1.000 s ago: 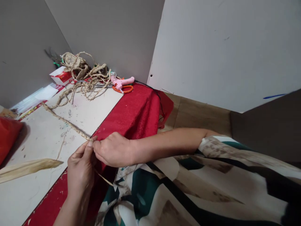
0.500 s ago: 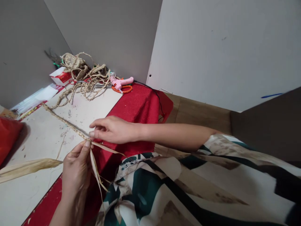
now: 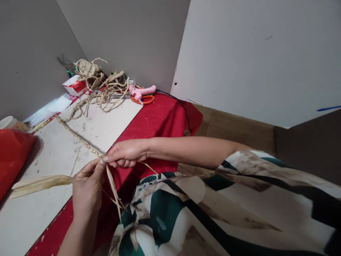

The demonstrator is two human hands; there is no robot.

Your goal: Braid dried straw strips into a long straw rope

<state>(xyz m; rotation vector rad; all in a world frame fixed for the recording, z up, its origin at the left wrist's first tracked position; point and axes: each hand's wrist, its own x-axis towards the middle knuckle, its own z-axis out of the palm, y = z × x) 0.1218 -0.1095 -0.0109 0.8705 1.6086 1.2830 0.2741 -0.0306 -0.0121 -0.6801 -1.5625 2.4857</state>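
A thin braided cord (image 3: 80,138) of dried husk runs across the white board to my fingers. My left hand (image 3: 87,181) pinches its near end between thumb and fingers. Close against it, my right hand (image 3: 126,153) is closed on a loose husk strand (image 3: 147,166), whose tail sticks out past the fingers. Other loose strips (image 3: 113,185) hang down from the pinch toward my lap. A wide dry husk strip (image 3: 42,183) extends left from behind my left hand. What lies inside both grips is mostly hidden.
At the back of the board (image 3: 106,124) lies a heap of braided cord (image 3: 114,87), beside a pink glue gun (image 3: 140,93) and orange-handled scissors (image 3: 145,100). A red bag (image 3: 14,156) and a cup (image 3: 12,122) stand at left. Red cloth (image 3: 160,117) covers the table edge.
My right hand has moved down and closed on a strand beside my left hand; before, its fingers were apart above the strands. My left hand keeps its pinch. The view has shifted slightly.
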